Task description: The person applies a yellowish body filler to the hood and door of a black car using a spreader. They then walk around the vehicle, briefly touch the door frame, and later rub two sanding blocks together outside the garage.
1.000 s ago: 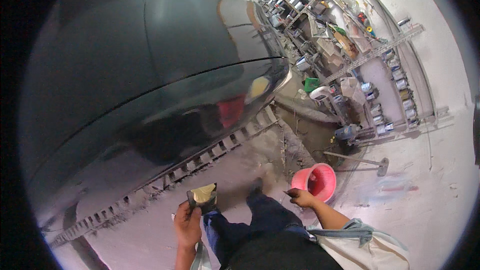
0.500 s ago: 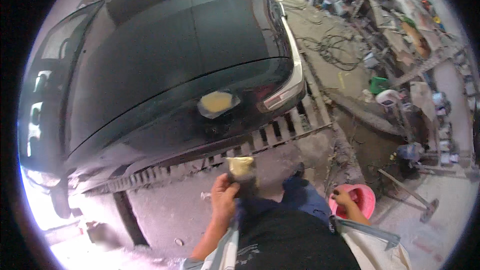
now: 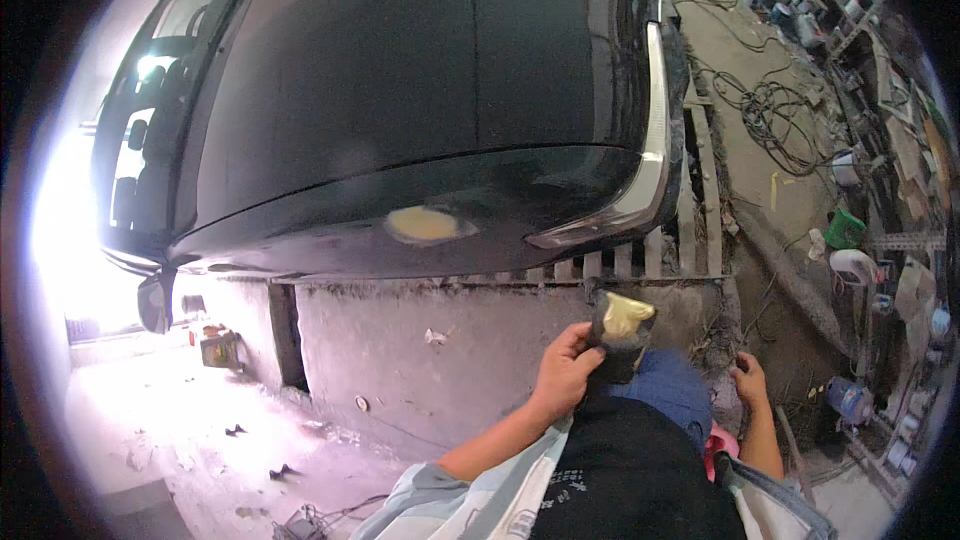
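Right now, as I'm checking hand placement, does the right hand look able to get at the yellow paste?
Probably yes: the yellow paste lies uncovered on the dark plate held in the left hand, and nothing visible blocks the way from the right hand.

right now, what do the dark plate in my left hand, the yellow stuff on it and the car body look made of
Dark plate: possibly plastic or metal; its dull, smeared face leaves that open.
Yellow stuff: probably a thick paste, creamy-looking, spread with uneven edges.
Car body: likely painted metal, glossy and dark, showing reflections.
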